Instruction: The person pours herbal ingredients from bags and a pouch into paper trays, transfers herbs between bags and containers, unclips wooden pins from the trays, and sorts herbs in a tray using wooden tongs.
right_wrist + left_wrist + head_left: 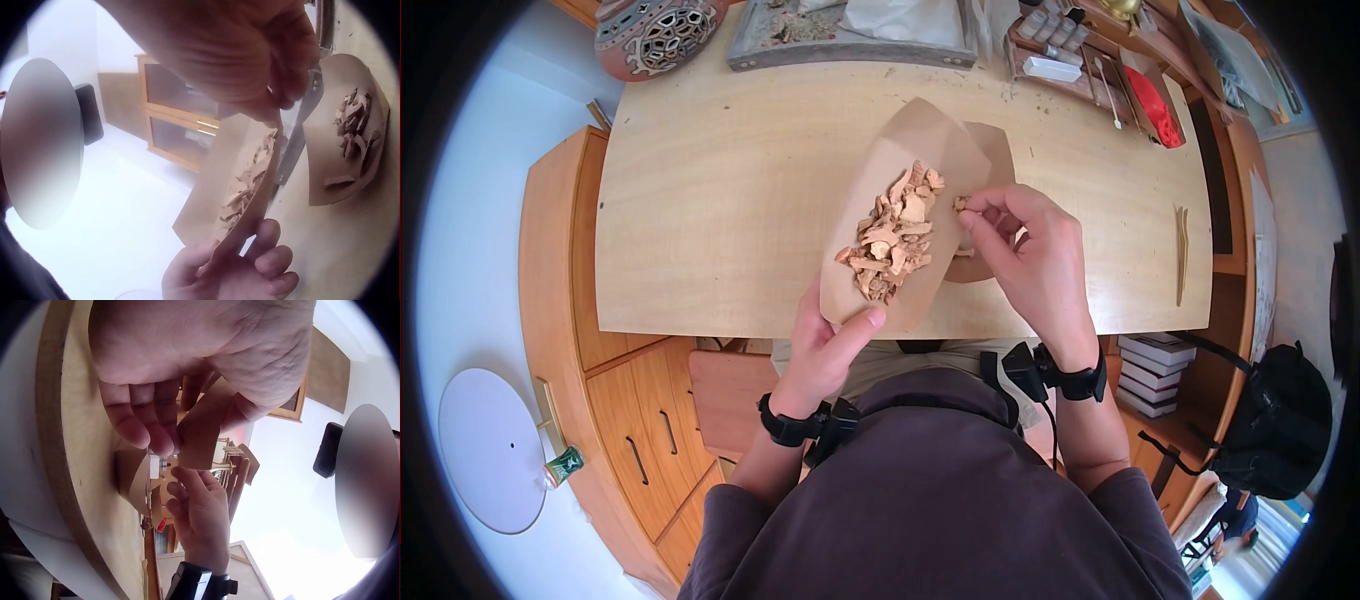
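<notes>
My left hand (832, 345) holds the near end of a creased brown paper sheet (935, 135), thumb on top and fingers beneath. A heap of dry, light-brown wood-like chips (897, 235) lies along the sheet, which is raised above the table. At its right edge my right hand (1040, 245) pinches one small chip (961, 203) between thumb and fingertips. A second brown paper (998, 152) rests on the table, partly hidden behind the first sheet and the right hand. In the right wrist view this second paper bears a smaller pile of chips (353, 122).
A grey-framed tray (850, 58) with crumbs and a white sheet stands at the far edge, beside a pierced pot (658, 40). Back right is a wooden rack (1090, 75) with small bottles and a red cloth (1152, 108). Tweezers (1181, 255) lie near the right edge.
</notes>
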Demonstrator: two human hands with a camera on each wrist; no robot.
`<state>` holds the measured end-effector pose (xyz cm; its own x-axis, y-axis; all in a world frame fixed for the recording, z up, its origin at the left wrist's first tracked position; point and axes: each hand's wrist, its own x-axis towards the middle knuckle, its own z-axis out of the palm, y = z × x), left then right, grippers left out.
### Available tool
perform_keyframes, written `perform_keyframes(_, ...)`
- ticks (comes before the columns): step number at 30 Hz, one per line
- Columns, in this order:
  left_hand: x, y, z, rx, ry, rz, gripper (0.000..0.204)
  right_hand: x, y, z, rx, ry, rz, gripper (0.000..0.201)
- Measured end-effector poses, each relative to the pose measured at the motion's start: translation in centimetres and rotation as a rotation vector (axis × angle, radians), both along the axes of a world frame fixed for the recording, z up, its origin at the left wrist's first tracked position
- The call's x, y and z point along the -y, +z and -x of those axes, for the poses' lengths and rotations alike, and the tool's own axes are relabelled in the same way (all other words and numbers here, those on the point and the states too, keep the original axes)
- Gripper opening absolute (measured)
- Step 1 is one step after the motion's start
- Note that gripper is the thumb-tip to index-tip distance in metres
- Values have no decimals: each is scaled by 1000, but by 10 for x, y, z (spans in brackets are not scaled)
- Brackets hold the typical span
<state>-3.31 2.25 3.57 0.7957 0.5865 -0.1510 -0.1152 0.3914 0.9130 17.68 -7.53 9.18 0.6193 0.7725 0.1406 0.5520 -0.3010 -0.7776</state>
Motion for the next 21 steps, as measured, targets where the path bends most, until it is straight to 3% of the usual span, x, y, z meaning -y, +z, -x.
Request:
perform_keyframes(7, 1, -4, 3, 5, 30, -36, 49, 6, -2, -2, -122, -70, -56, 12)
perform_keyframes(13, 3, -2, 4, -16, 63, -20, 40, 0, 6, -2, -1, -85, 30, 12)
perform_keyframes(18, 4, 6, 2, -65, -21, -60, 43, -21, 6, 4, 303, 70, -78, 18)
perform_keyframes(21, 5, 10, 0, -63, -20, -60, 44, -25, 1, 3, 323, 72, -108, 17)
